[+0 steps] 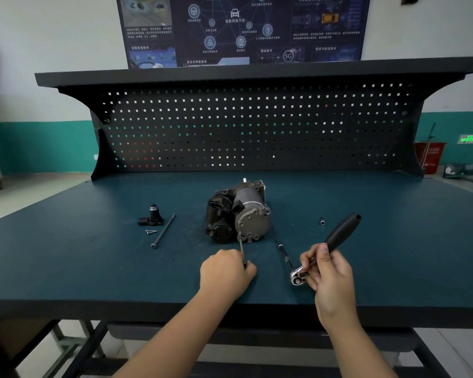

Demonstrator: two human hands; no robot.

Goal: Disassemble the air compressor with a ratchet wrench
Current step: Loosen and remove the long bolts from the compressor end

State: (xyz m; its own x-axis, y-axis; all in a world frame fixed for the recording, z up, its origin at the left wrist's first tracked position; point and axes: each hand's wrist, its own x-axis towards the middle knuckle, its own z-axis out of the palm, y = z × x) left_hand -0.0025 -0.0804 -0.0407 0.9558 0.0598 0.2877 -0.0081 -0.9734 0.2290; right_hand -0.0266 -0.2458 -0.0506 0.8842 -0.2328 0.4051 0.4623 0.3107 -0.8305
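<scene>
The air compressor (239, 214) lies mid-worktop (93, 255), its round end cover turned near. The left hand (225, 271) pinches the near end of a long bolt (241, 248) whose far end appears to sit in that cover, presumably to draw it out by finger. The right hand (329, 274), fingers curled round the neck of the ratchet wrench (339, 236), holds it aside, ready. A like bolt (163, 231) lies left, and a pegboard (257, 126) and a poster (241, 28) stand behind.

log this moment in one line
left hand grips long steel bolt protruding from grey metal air compressor | right hand holds black-handled ratchet wrench
</scene>
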